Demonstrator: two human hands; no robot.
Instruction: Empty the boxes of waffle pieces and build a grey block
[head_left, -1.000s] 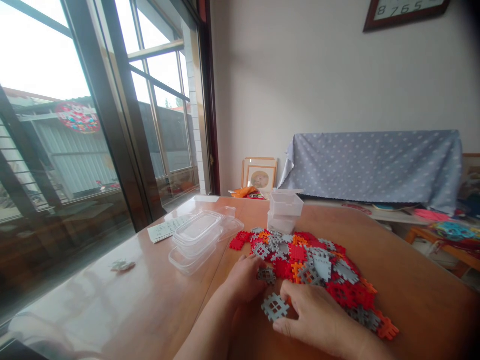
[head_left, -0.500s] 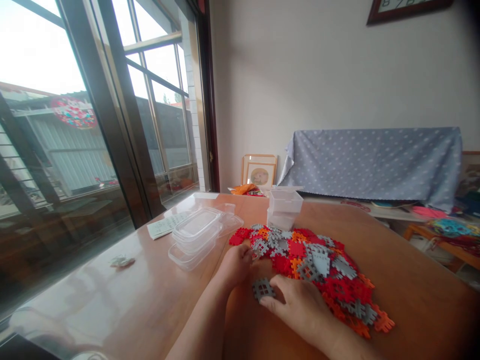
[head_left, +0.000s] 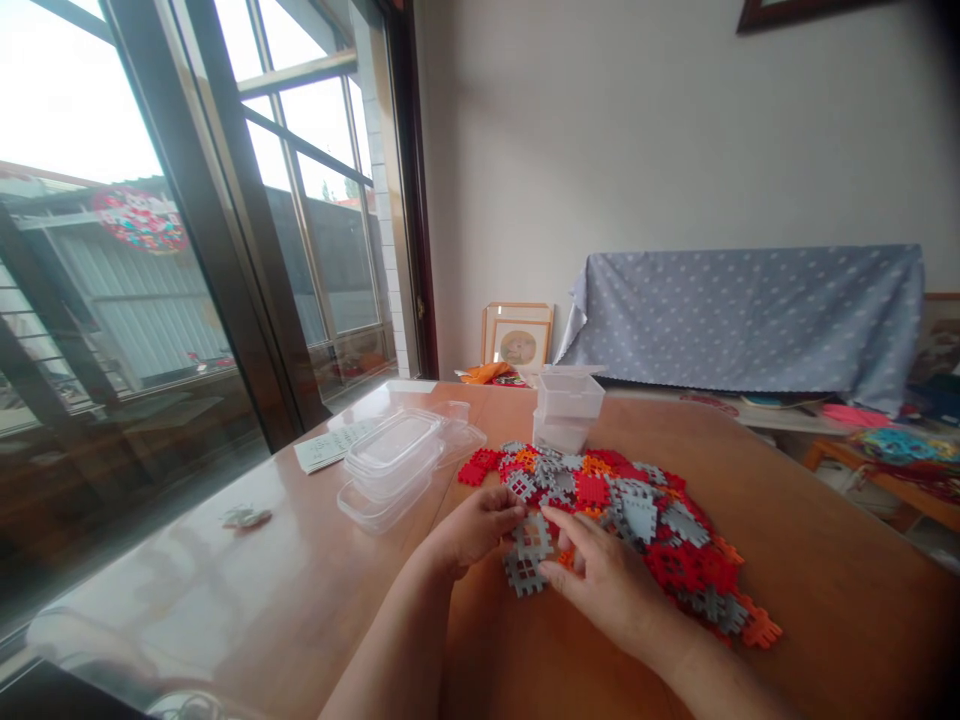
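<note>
My left hand [head_left: 484, 525] is closed in a pinch on the upper left corner of a grey interlocking tile [head_left: 534, 538], a notched square with window-like holes. Just below it, touching or overlapping, is a second grey interlocking tile [head_left: 524, 574]; whether the two are joined I cannot tell. My right hand [head_left: 596, 565] curls about the right side of the pair, index finger by the upper tile and thumb against the lower one's edge. Beyond both hands a heap of red, grey and orange interlocking tiles [head_left: 592, 490] spreads to the right, partly hidden by my right hand.
Clear plastic containers and lids [head_left: 394, 455] are stacked left of the heap. Two translucent boxes [head_left: 570, 397] stand behind it. A printed sheet [head_left: 330, 448] and a small greenish object [head_left: 246, 518] lie on the wooden table [head_left: 300, 580]. Windows line the left side.
My left hand has drawn back from the heap's edge with a grey interlocking tile, bringing it against the grey one by my right hand. My right index finger has moved up slightly.
</note>
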